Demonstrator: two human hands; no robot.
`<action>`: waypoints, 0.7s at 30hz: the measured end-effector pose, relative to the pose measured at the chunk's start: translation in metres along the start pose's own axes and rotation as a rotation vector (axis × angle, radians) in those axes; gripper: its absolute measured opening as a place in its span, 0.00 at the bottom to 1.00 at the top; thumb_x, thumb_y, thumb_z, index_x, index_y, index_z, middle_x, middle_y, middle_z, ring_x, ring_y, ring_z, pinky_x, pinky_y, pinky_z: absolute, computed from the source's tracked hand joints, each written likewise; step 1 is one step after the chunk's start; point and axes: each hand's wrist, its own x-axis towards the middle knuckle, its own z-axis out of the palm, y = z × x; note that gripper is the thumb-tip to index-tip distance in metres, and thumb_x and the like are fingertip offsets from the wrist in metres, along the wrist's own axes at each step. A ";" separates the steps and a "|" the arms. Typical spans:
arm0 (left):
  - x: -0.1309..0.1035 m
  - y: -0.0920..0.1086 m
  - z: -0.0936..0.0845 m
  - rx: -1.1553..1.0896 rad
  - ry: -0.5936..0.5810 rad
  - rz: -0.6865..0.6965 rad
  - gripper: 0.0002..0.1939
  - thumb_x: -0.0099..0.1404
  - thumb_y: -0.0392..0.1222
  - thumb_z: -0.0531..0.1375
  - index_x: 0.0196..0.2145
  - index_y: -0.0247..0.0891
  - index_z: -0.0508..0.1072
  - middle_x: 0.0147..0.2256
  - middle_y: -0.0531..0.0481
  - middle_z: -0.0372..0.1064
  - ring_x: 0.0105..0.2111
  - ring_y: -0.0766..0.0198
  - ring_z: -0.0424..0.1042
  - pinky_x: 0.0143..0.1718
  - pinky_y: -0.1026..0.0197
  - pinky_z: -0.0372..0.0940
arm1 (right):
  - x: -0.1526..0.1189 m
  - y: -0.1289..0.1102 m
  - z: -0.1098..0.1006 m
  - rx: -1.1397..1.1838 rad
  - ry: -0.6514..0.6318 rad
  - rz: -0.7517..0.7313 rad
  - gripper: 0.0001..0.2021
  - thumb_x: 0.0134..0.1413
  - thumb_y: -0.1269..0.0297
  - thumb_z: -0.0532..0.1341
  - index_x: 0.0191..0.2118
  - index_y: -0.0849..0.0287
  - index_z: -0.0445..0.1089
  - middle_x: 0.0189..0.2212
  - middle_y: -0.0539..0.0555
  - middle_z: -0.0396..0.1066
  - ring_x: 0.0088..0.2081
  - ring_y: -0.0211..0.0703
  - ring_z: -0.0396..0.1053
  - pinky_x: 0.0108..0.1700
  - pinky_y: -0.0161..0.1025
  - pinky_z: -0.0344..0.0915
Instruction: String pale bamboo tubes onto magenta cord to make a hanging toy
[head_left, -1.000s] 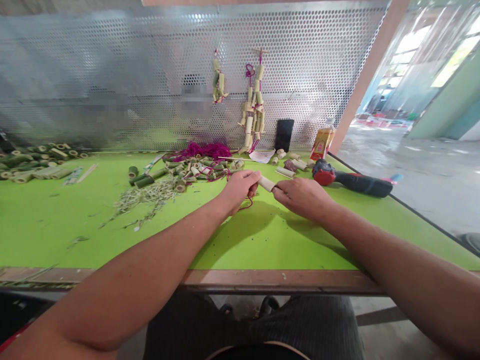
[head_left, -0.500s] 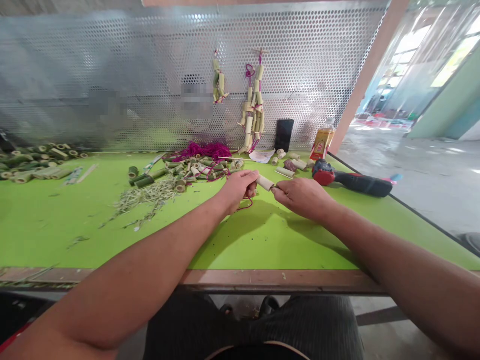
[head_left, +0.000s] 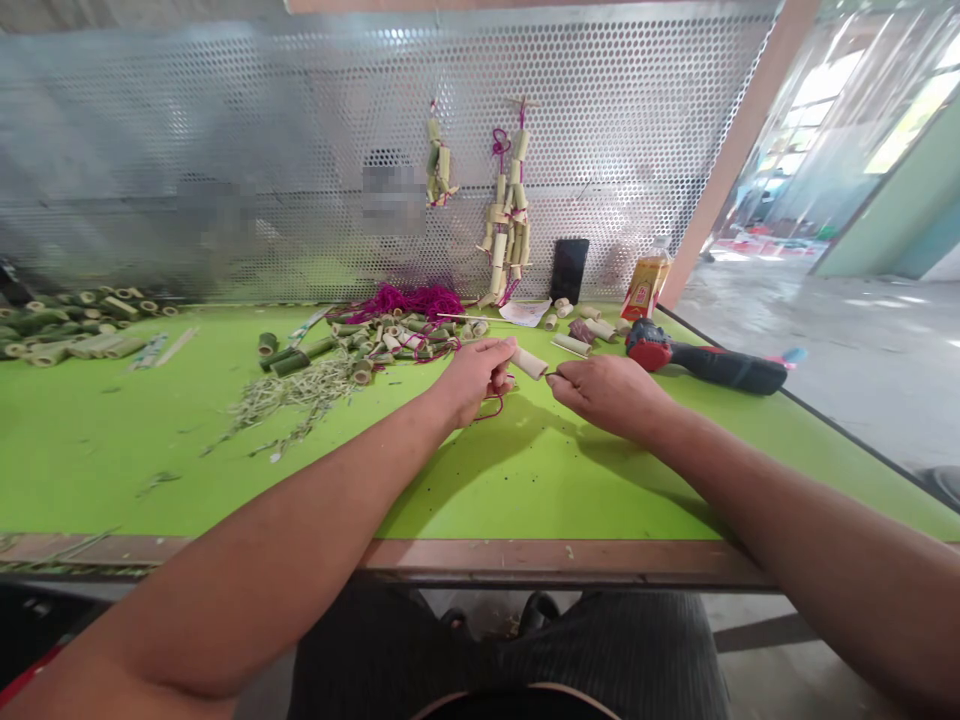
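While L grip (head_left: 504, 370) holds tube (head_left: 529, 362), R grip (head_left: 559, 380) has thin tool (head_left: 552, 374) at its end

L grip's closed round one end of the tube, which is up over the bench (head_left: 480, 490), open end twd R grip. R grip's clenched on the thin tool, mostly hidden; can't tell if tip touches tube. Magenta cord (head_left: 500, 405) loop shows just below L grip. Pwr tool (head_left: 705, 363) lies to R, nr bottle (head_left: 647, 283); phone (head_left: 570, 270) stands agst panel (head_left: 637, 130) behind; shavings (head_left: 289, 405) & bamboo pcs (head_left: 317, 350) to L.
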 end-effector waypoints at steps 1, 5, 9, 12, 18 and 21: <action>0.001 0.000 0.000 -0.006 0.009 0.003 0.14 0.65 0.49 0.64 0.29 0.36 0.69 0.21 0.57 0.57 0.19 0.73 0.58 0.25 0.67 0.64 | 0.000 0.000 0.000 0.002 -0.002 -0.002 0.25 0.69 0.54 0.44 0.32 0.58 0.74 0.27 0.56 0.74 0.25 0.43 0.65 0.27 0.40 0.45; 0.004 -0.001 -0.002 -0.015 0.020 0.013 0.11 0.66 0.46 0.64 0.33 0.34 0.72 0.29 0.51 0.68 0.22 0.72 0.65 0.27 0.66 0.67 | -0.001 0.003 -0.002 0.025 -0.023 -0.004 0.26 0.69 0.50 0.43 0.35 0.57 0.74 0.29 0.57 0.75 0.27 0.44 0.67 0.28 0.40 0.47; 0.008 -0.002 -0.006 -0.003 0.057 0.044 0.12 0.66 0.47 0.65 0.33 0.34 0.73 0.27 0.50 0.68 0.21 0.73 0.64 0.29 0.65 0.70 | -0.001 0.013 0.001 0.011 -0.057 -0.027 0.28 0.63 0.37 0.49 0.44 0.57 0.72 0.35 0.59 0.76 0.32 0.50 0.71 0.29 0.39 0.51; 0.009 -0.001 -0.008 -0.011 0.092 0.042 0.12 0.65 0.46 0.65 0.32 0.34 0.73 0.25 0.52 0.66 0.21 0.73 0.62 0.29 0.65 0.71 | 0.002 0.021 0.007 -0.010 -0.114 -0.035 0.26 0.62 0.39 0.52 0.46 0.57 0.72 0.37 0.60 0.77 0.34 0.52 0.73 0.30 0.40 0.55; 0.005 0.001 -0.002 -0.030 0.115 0.031 0.11 0.67 0.45 0.63 0.31 0.34 0.72 0.23 0.54 0.62 0.20 0.73 0.61 0.28 0.66 0.70 | 0.006 0.020 0.014 0.303 0.191 -0.069 0.14 0.64 0.55 0.56 0.40 0.58 0.75 0.39 0.57 0.78 0.39 0.46 0.72 0.37 0.39 0.61; 0.004 0.000 0.000 -0.043 0.124 0.025 0.11 0.68 0.44 0.62 0.31 0.34 0.72 0.22 0.55 0.61 0.19 0.74 0.59 0.28 0.66 0.70 | 0.004 0.013 0.013 0.518 0.364 -0.119 0.12 0.64 0.61 0.56 0.37 0.59 0.75 0.34 0.54 0.77 0.35 0.42 0.71 0.38 0.37 0.62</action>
